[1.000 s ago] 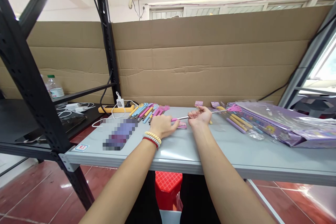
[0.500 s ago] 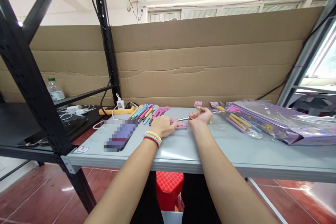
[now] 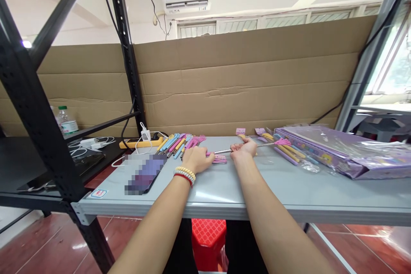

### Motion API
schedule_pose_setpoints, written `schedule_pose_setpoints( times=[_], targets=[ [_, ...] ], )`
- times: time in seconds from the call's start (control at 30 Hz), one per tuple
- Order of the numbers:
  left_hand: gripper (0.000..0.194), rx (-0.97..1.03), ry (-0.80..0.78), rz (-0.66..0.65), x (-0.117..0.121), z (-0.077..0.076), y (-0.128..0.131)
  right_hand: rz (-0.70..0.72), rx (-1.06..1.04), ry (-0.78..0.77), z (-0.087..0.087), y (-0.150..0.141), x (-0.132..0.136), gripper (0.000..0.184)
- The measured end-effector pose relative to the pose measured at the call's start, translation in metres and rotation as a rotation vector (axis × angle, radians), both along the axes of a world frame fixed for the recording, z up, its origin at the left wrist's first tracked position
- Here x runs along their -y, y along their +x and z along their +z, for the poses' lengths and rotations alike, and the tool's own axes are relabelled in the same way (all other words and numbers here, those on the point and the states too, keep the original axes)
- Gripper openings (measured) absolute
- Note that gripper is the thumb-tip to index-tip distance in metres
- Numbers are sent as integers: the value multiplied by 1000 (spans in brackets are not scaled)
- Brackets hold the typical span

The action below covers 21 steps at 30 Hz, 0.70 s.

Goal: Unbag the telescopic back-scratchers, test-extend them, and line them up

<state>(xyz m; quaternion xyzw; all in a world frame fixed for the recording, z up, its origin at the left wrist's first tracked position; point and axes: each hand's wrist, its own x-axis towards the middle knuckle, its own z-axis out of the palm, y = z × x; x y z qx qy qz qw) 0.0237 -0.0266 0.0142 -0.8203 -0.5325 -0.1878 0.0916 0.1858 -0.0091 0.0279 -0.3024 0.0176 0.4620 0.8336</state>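
Observation:
A back scratcher (image 3: 269,144) with a thin metal rod and a pink claw-shaped head is stretched out across the table. My left hand (image 3: 197,159) is closed around its pink handle end. Further along, the fingers of my right hand (image 3: 244,150) curl around the metal rod, with the pink head sticking out to the right. Beneath the rod, beside my left hand, lies a pink printed card (image 3: 220,159). Behind my left hand is a pile of pink, blue and yellow back scratchers (image 3: 176,142).
A phone (image 3: 146,174) lies left on the grey table (image 3: 212,199), before a yellow power strip (image 3: 141,143). At right, bagged back scratchers (image 3: 290,154) sit by a purple plastic-wrapped package (image 3: 346,147). Cardboard (image 3: 240,85) stands behind; a black post (image 3: 128,64) rises at left.
The camera view has tilted and shifted slightly. Both hands keep their hold on the back scratcher, and its stretched-out length looks about the same.

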Motion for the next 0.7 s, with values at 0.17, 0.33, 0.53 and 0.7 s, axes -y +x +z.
schedule_pose_setpoints(
  times=[0.17, 0.33, 0.53, 0.7],
  targets=[
    [52, -4, -52, -88, 1, -3, -3, 8, 54, 24, 5, 5, -2, 30],
    [53, 50, -38, -126, 1, 1, -8, 89, 126, 139, 33, 15, -5, 31],
    [41, 151, -41, -58, -3, 18, -9, 193, 46, 337, 35, 26, -6, 33],
    [28, 144, -13, -24, -23, 25, -23, 215, -13, 439, 11, 41, -3, 33]
  ],
)
